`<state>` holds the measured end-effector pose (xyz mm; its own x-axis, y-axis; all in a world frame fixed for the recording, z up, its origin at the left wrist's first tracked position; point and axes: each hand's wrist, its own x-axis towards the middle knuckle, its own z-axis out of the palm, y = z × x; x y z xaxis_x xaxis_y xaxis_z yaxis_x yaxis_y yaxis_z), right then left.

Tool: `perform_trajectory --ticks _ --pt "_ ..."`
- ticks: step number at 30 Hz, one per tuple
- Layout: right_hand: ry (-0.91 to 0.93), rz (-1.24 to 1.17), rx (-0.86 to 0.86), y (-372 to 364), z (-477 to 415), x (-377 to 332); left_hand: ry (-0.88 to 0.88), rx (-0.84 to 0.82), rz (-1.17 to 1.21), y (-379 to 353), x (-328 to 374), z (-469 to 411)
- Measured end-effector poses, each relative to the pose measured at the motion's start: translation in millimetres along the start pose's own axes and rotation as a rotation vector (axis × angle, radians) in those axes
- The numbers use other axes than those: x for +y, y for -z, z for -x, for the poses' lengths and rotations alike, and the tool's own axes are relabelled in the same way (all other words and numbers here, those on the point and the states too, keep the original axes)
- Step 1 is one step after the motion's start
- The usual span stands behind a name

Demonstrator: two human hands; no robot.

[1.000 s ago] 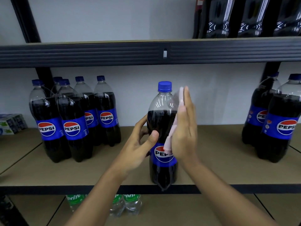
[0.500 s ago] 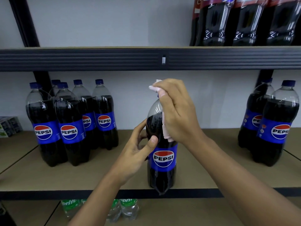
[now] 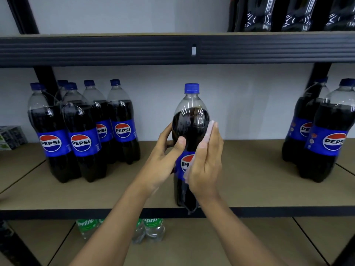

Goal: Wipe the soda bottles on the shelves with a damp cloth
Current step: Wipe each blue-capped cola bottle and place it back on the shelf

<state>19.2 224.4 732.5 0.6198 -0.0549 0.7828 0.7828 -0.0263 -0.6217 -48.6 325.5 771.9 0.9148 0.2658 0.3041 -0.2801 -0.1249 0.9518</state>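
Observation:
A large Pepsi bottle (image 3: pixel 190 127) with a blue cap stands upright at the front edge of the middle shelf (image 3: pixel 249 189). My left hand (image 3: pixel 165 156) grips its left side, thumb across the front above the label. My right hand (image 3: pixel 206 164) lies flat against the bottle's right side with straight fingers. It presses a pale pink cloth (image 3: pixel 208 131) onto the plastic. Only the cloth's edge shows along my fingers and palm. The label is partly hidden behind my right hand.
Several Pepsi bottles (image 3: pixel 82 131) stand grouped at the left of the same shelf, and two more (image 3: pixel 326 135) at the right. Dark cola bottles (image 3: pixel 288 14) line the upper shelf. Sprite bottles (image 3: pixel 151 227) sit on the lower shelf. Small boxes (image 3: pixel 10 137) rest at the far left.
My right hand has come down from the bottle's cap and neck to its right side, flattening out with the cloth. My left hand has kept its grip on the bottle.

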Motion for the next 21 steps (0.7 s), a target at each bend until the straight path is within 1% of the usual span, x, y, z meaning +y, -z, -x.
perform_trajectory --ticks 3,8,11,13,16,19,21 --pt "-0.096 0.027 -0.086 7.4 30.9 17.8 -0.005 0.000 0.023 -1.8 -1.8 -4.1" --pt "-0.305 -0.015 -0.221 31.5 69.2 40.0 -0.036 0.043 -0.002 -6.8 -8.7 -3.4" --pt "-0.319 0.086 -0.311 47.8 61.5 42.7 -0.095 0.092 -0.020 -17.3 -19.8 5.1" --pt "-0.267 0.234 -0.363 59.3 48.6 46.6 -0.138 0.127 -0.048 -22.1 -34.8 12.9" --pt "-0.135 0.641 -0.492 78.6 31.9 58.7 -0.131 0.142 -0.072 -23.5 -57.2 22.1" --pt "-0.145 0.949 -0.641 93.2 22.7 71.3 -0.127 0.153 -0.076 -25.7 -65.7 27.8" --pt "-0.200 1.106 -0.816 98.8 23.5 86.3 -0.119 0.161 -0.079 -27.6 -66.5 30.1"
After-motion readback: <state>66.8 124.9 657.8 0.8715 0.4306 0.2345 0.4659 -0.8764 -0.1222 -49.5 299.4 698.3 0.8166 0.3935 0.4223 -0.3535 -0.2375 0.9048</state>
